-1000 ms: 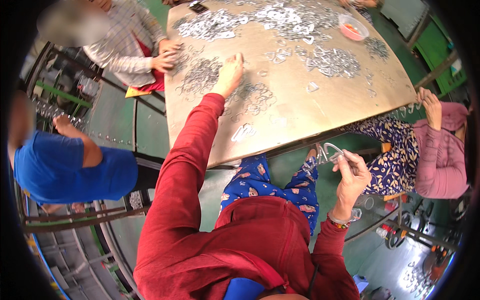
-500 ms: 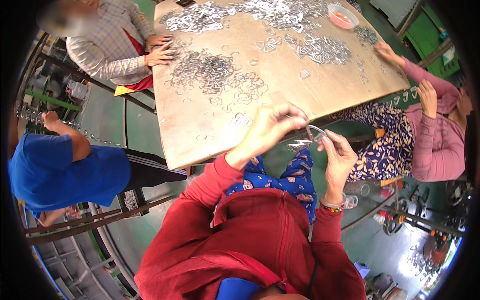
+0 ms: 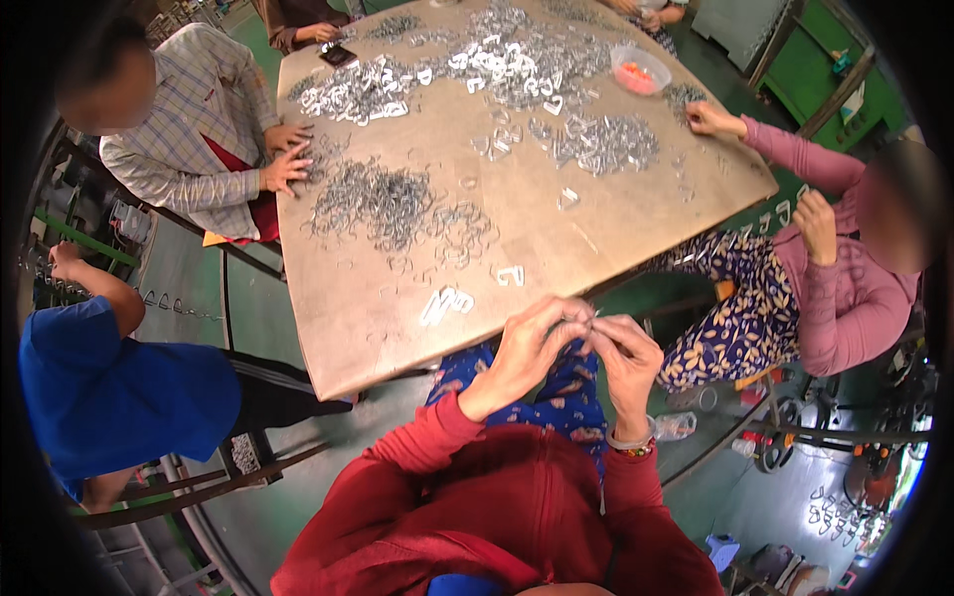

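My left hand (image 3: 529, 348) and my right hand (image 3: 626, 360) meet fingertip to fingertip just off the table's near edge. Both are closed in a pinch on a small metal link (image 3: 595, 314), mostly hidden by the fingers. Left of my hands, a few shiny flat metal clips (image 3: 447, 304) lie on the table (image 3: 397, 338) near its edge. One more clip (image 3: 510, 275) rests a little farther in. Beyond them spreads a heap of thin bent wire pieces (image 3: 383, 204).
Bright metal clips (image 3: 358, 91) and D-shaped links (image 3: 611, 144) are heaped farther back, near a clear bowl (image 3: 640, 72) with orange pieces. Co-workers sit at left, right and the far side. A person in blue (image 3: 129, 368) is at left, holding a metal strand.
My hands have come together; before, they were apart with a curved metal link between them. The view has shifted, showing more of the table's far side.
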Motion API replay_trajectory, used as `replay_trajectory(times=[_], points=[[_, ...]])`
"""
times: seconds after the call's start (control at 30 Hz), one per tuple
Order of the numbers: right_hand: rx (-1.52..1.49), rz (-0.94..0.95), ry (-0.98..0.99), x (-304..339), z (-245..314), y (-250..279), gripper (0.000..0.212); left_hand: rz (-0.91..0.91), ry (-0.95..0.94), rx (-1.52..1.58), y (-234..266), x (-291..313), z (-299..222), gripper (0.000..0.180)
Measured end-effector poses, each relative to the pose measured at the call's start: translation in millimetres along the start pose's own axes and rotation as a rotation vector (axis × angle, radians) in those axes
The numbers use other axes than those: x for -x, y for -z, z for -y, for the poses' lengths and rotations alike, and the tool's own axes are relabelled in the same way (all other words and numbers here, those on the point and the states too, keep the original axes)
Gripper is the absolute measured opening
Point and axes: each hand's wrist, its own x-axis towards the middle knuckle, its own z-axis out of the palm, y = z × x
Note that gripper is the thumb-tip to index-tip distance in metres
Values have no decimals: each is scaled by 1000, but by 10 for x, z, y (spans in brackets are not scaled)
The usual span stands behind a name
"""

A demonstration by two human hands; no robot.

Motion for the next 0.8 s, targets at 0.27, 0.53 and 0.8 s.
replay_trajectory(times=[0.27,0.53,0.8], points=[[692,239,279,-1540,-1135,71,19,-34,-83,-49,171,13,-99,6],[951,353,477,-1823,-1945,-6,17,-41,-202,-51,211,191,-109,9],[-498,224,-447,-1060,-1062,130,22,-76,-371,-26,143,227,67,11]])
